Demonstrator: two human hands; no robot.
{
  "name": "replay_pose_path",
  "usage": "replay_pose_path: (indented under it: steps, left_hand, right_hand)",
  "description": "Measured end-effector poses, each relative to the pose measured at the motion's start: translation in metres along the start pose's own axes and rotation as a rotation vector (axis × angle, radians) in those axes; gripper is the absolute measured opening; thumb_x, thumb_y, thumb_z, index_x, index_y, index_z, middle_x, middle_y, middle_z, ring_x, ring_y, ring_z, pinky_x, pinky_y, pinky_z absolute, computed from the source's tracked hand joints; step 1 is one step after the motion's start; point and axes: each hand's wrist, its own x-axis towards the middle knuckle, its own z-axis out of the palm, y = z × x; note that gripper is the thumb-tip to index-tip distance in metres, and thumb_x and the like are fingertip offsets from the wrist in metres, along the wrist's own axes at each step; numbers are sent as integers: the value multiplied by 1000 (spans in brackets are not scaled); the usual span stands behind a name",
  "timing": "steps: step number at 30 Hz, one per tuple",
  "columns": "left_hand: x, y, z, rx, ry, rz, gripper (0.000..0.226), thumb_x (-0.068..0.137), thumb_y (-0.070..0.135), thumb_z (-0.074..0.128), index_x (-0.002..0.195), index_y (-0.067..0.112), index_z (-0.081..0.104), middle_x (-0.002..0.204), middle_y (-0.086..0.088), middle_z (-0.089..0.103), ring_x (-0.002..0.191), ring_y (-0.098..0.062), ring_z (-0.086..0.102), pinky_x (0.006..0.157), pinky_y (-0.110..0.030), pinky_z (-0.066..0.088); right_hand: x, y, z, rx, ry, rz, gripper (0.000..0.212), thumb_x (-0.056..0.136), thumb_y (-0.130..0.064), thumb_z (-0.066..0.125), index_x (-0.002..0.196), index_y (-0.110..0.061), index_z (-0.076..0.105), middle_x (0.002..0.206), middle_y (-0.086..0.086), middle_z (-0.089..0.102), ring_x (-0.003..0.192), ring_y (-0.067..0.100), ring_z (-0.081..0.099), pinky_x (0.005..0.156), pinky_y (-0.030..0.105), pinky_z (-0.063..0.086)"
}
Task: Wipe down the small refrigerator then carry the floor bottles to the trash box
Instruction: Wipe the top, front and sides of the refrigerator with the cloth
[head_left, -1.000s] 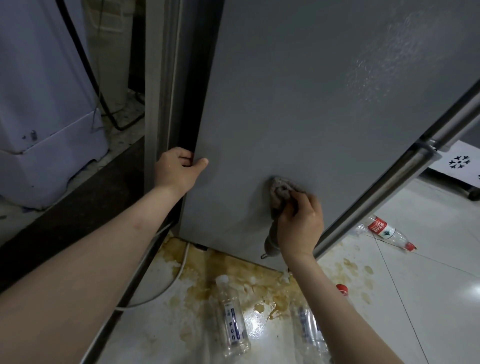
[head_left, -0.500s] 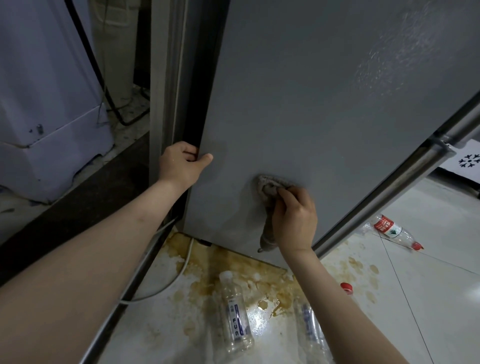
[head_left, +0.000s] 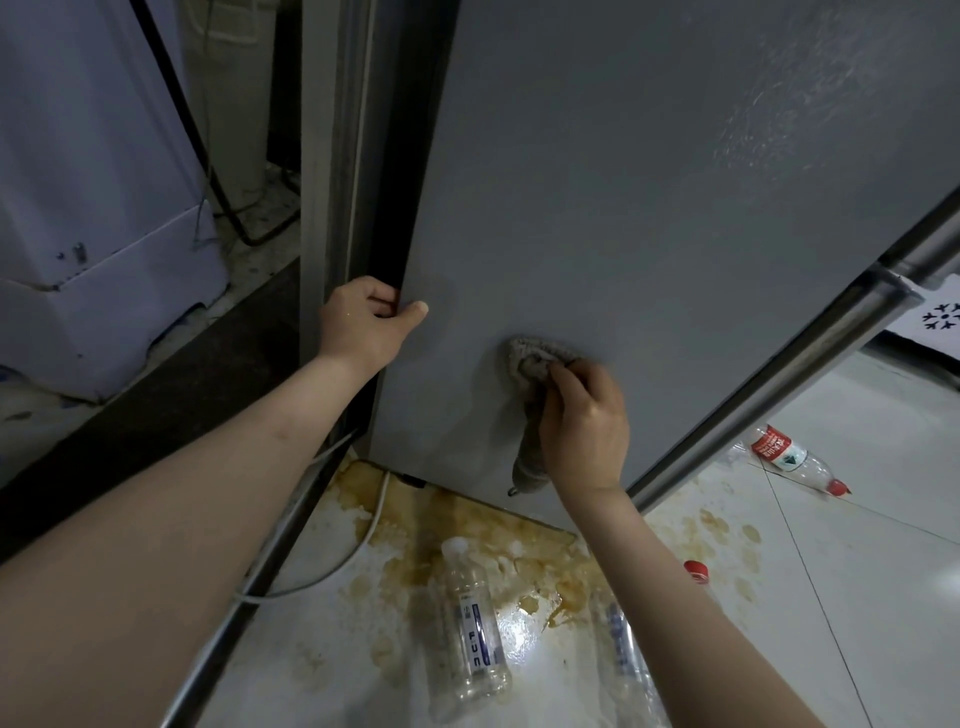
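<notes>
The grey side panel of the small refrigerator (head_left: 649, 218) fills the upper middle of the head view. My left hand (head_left: 366, 325) grips the panel's rear edge, thumb on the face. My right hand (head_left: 584, 423) holds a grey rag (head_left: 530, 364) bunched against the lower part of the panel, with the rag's tail hanging down beside my wrist. On the floor lie a clear bottle with a blue label (head_left: 470, 631), a second clear bottle (head_left: 626, 660) partly hidden by my right forearm, and a red-labelled bottle (head_left: 795, 460) to the right.
Brown stains cover the white floor tiles (head_left: 498, 530) under the refrigerator. A loose red cap (head_left: 696, 570) lies by my right arm. A white cable (head_left: 374, 525) runs along the floor. A white appliance (head_left: 78, 208) stands at left behind a dark sill. The refrigerator's chrome handle (head_left: 795, 358) slants at right.
My right hand has slid the rag leftward and slightly up across the panel. My left hand keeps its grip on the edge. The view has shifted a little.
</notes>
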Motion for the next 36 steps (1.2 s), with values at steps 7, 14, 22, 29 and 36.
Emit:
replay_pose_path:
  steps: [7,14,22,29,36]
  left_hand:
    - [-2,3,-2,-3,-22,-9,34,80,26,72,106,6,62,97,-1,60,83,-9,55,63,-11,39]
    - [-4,-8,-9,12,-65,-71,23,77,22,76,93,11,63,75,5,60,64,3,51,54,-8,36]
    - [-7,-8,-1,24,-22,-49,34,77,27,75,101,7,63,85,1,60,72,-6,55,54,-10,35]
    - [-7,-7,0,14,-9,-51,31,80,28,72,102,8,63,82,3,59,65,2,50,51,-6,33]
    - [-5,-8,0,52,-11,-47,25,78,31,74,92,16,59,78,4,58,77,-12,56,56,-12,37]
  right_hand:
    - [-38,23,5,-189,-314,-153,33,54,7,81,83,-4,71,85,13,63,74,36,62,34,31,45]
    - [-35,21,2,-135,-152,4,18,64,0,62,79,0,70,80,16,63,71,37,63,36,37,49]
    - [-56,34,7,-149,-278,-11,25,55,9,75,77,-2,71,80,14,64,71,36,63,35,34,48]
    - [-58,31,10,-97,-255,137,24,55,11,72,76,0,71,77,16,64,66,37,63,41,35,48]
    - [-67,38,10,-151,-391,77,23,54,6,80,72,-3,71,77,11,63,66,35,63,38,34,47]
